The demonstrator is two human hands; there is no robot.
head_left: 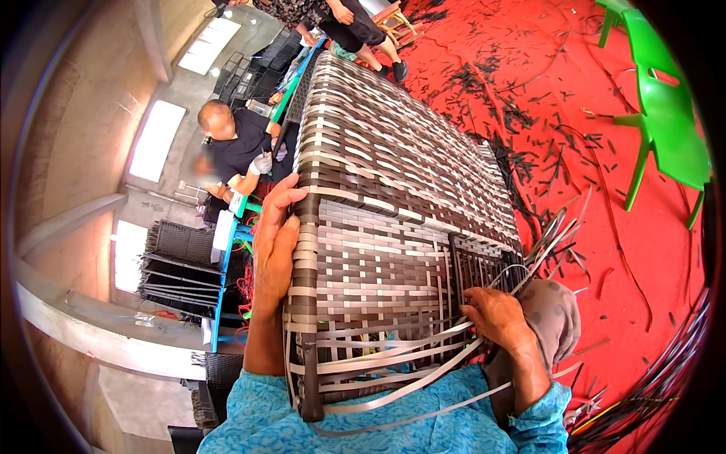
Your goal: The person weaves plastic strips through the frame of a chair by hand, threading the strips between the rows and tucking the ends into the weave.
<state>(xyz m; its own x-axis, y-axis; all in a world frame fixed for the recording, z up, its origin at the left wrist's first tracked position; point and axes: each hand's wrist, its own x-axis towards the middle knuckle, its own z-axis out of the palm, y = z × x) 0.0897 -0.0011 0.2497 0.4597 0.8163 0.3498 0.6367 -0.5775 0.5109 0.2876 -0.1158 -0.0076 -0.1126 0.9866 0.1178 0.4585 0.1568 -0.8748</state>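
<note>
A large woven furniture piece (378, 265), made of flat brown and grey plastic strips over a dark frame, stands tilted in front of me against my lap. Along its left edge rests my left hand (274, 246), fingers stretched and apart, tips touching the wrapped corner. My right hand (495, 316) is closed with bent fingers at the right of the near panel, pinching a weaving strip (423, 349). Several loose strip ends run from the panel's lower part toward that hand. Behind the wrist, more loose ends (556, 238) stick out in a bundle.
Red floor covering (605, 257) carries scattered dark strip scraps (522, 113). Green plastic chairs (669, 113) stand at the far right; long strips (658, 386) lie below. On the left, a gloved person (246, 144) sits beyond woven pieces (178, 257). Another person (355, 26) stands at the far end.
</note>
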